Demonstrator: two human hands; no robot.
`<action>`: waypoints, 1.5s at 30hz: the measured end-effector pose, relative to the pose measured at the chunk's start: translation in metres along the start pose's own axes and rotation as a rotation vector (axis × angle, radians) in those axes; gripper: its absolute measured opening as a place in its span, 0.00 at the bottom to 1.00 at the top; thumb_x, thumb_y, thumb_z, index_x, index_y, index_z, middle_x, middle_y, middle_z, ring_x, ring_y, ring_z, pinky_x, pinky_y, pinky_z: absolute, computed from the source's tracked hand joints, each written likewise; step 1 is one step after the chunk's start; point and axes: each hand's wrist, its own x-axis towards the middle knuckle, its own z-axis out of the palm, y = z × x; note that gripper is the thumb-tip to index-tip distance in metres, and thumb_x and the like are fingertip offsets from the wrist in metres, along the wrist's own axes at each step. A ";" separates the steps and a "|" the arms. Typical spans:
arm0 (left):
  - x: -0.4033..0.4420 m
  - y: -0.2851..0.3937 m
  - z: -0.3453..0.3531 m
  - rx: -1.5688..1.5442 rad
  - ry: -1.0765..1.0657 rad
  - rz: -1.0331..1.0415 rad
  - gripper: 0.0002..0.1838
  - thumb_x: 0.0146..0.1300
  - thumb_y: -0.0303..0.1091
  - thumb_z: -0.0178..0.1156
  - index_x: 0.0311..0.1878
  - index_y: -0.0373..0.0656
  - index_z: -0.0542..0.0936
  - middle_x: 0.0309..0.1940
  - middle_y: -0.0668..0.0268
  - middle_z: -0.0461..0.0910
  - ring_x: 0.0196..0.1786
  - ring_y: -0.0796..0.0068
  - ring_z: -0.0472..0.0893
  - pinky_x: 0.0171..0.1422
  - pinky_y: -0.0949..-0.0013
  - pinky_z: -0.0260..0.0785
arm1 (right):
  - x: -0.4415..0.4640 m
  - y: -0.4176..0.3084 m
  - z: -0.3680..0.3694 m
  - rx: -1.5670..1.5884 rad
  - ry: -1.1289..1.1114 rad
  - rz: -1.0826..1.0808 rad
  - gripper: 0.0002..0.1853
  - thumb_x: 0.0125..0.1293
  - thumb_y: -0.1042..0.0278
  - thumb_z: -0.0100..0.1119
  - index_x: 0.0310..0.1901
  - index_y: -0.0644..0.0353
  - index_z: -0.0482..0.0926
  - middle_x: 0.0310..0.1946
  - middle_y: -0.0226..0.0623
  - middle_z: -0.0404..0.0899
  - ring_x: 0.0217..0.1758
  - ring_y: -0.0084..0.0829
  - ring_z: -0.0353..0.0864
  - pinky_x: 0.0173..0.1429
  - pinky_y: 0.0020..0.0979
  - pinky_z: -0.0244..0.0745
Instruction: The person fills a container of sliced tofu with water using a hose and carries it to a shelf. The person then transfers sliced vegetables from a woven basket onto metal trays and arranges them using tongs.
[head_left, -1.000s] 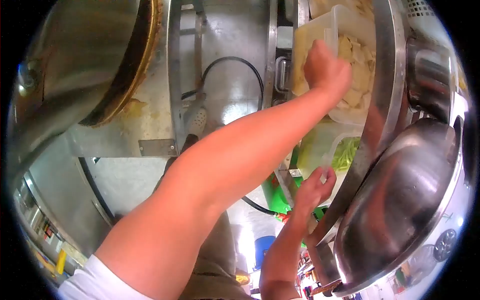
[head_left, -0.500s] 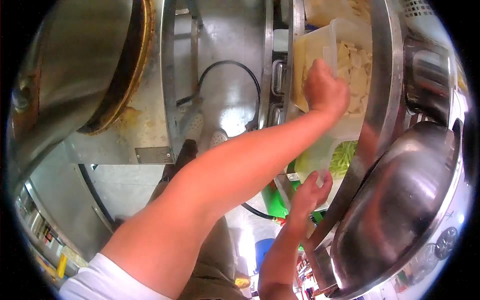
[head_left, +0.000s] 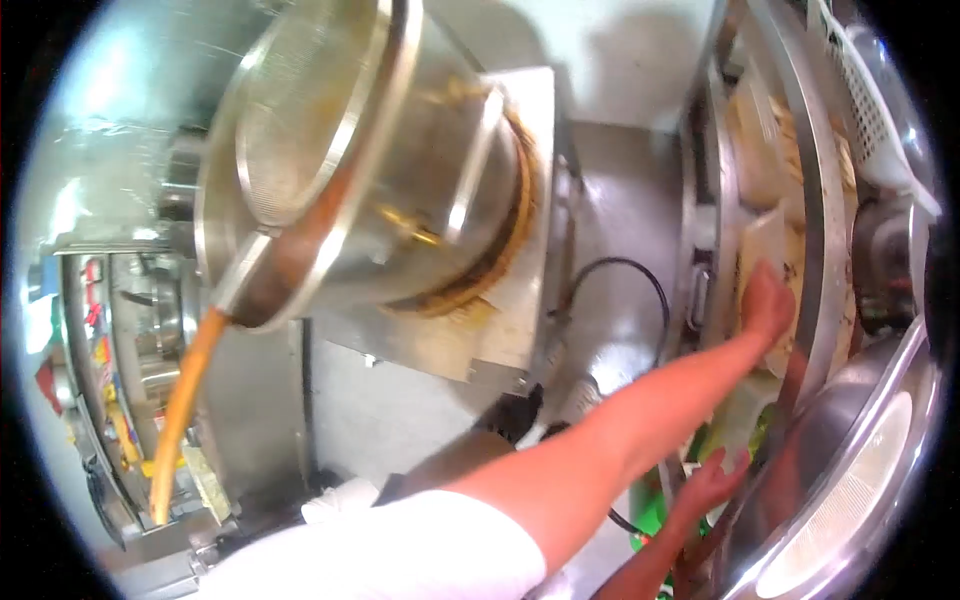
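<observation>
Left hand (head_left: 768,302) curls at the wall of a translucent, boxy plastic container (head_left: 764,238) left of a long silver metal rail (head_left: 828,200), right hand (head_left: 712,482) sits lower, near a pale translucent plastic tub (head_left: 736,410) with green contents, can't tell whether either grip is clamped.

I'm holding my left fingers (head_left: 760,287) curled by a translucent tub (head_left: 762,240), my right fingers (head_left: 737,472) lower, near some greens (head_left: 762,425). A wooden-handled strainer (head_left: 300,130) is showing across a steel pot (head_left: 430,155); a black hose (head_left: 620,262) is looping over the floor (head_left: 620,205).
</observation>
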 end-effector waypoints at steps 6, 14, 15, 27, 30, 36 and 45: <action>-0.043 0.022 -0.042 0.045 0.173 0.069 0.24 0.54 0.35 0.63 0.51 0.34 0.70 0.43 0.49 0.75 0.44 0.51 0.76 0.49 0.56 0.69 | -0.032 -0.024 0.005 -0.082 0.007 -0.087 0.32 0.62 0.74 0.52 0.66 0.74 0.56 0.67 0.64 0.55 0.69 0.53 0.58 0.69 0.43 0.57; -0.209 -0.019 -0.247 -0.037 -0.137 -0.256 0.09 0.65 0.35 0.54 0.40 0.40 0.79 0.29 0.68 0.78 0.31 0.79 0.75 0.37 0.70 0.69 | -0.125 0.005 -0.028 -0.061 -0.374 -0.761 0.33 0.59 0.77 0.55 0.66 0.73 0.56 0.67 0.61 0.55 0.56 0.43 0.69 0.56 0.36 0.69; -0.235 -0.024 -0.274 0.006 -0.183 -0.284 0.10 0.65 0.37 0.54 0.35 0.40 0.78 0.25 0.68 0.76 0.29 0.77 0.74 0.33 0.68 0.69 | -0.142 0.005 -0.041 -0.051 -0.549 -0.686 0.33 0.59 0.76 0.56 0.65 0.72 0.57 0.65 0.59 0.59 0.54 0.43 0.73 0.54 0.38 0.71; -0.382 -0.074 -0.477 -0.748 -0.440 -1.229 0.22 0.69 0.45 0.49 0.55 0.35 0.69 0.54 0.45 0.73 0.55 0.49 0.76 0.65 0.50 0.67 | -0.283 0.205 -0.127 0.502 -0.956 0.512 0.24 0.69 0.57 0.53 0.60 0.65 0.71 0.54 0.41 0.75 0.57 0.30 0.72 0.61 0.32 0.68; -0.386 -0.096 -0.516 -0.696 -0.676 -1.259 0.23 0.68 0.45 0.52 0.55 0.35 0.70 0.56 0.44 0.73 0.57 0.48 0.75 0.65 0.49 0.67 | -0.376 0.221 -0.170 0.977 -0.944 0.915 0.25 0.73 0.53 0.44 0.61 0.63 0.70 0.58 0.39 0.73 0.61 0.31 0.69 0.64 0.33 0.66; -0.393 -0.071 -0.509 -0.045 -0.733 -1.012 0.21 0.65 0.46 0.54 0.52 0.37 0.73 0.53 0.45 0.74 0.55 0.51 0.76 0.63 0.50 0.68 | -0.500 0.210 -0.215 1.040 -0.556 0.903 0.28 0.72 0.43 0.39 0.61 0.56 0.72 0.55 0.30 0.76 0.55 0.26 0.74 0.62 0.32 0.68; -0.449 -0.047 -0.374 0.610 -1.086 -0.760 0.27 0.64 0.53 0.51 0.57 0.43 0.68 0.59 0.50 0.67 0.60 0.53 0.70 0.66 0.50 0.64 | -0.553 0.310 -0.199 0.885 -0.125 0.794 0.28 0.67 0.43 0.48 0.55 0.59 0.78 0.55 0.36 0.76 0.54 0.33 0.75 0.58 0.37 0.70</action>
